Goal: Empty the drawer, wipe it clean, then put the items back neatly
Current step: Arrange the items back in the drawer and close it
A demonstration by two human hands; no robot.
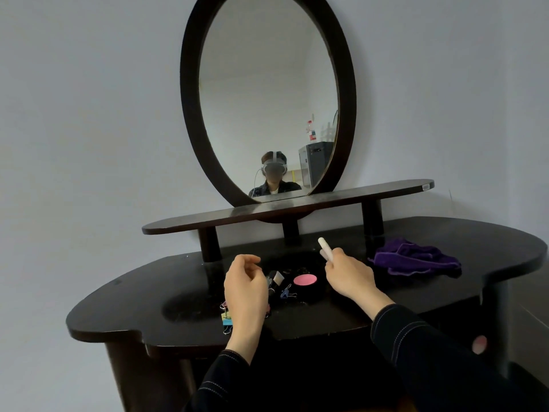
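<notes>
My right hand (347, 273) is shut on a small white tube (324, 247), held upright above the dark dressing table (166, 301). My left hand (245, 285) hovers over the tabletop with fingers loosely curled and apart, holding nothing. Between the hands lie small items: a round black compact with a pink top (305, 280), a blue binder clip (285, 292), a small makeup brush (278, 277) and coloured binder clips (226, 318) partly hidden under my left wrist. A purple cloth (416, 258) lies crumpled at the right. The drawer itself is not visible.
A raised dark shelf (297, 208) on short posts runs along the back of the table, with an oval mirror (267, 96) above it. The table's right side drops to a lower section with a pink knob (479, 344). A pale wall stands behind.
</notes>
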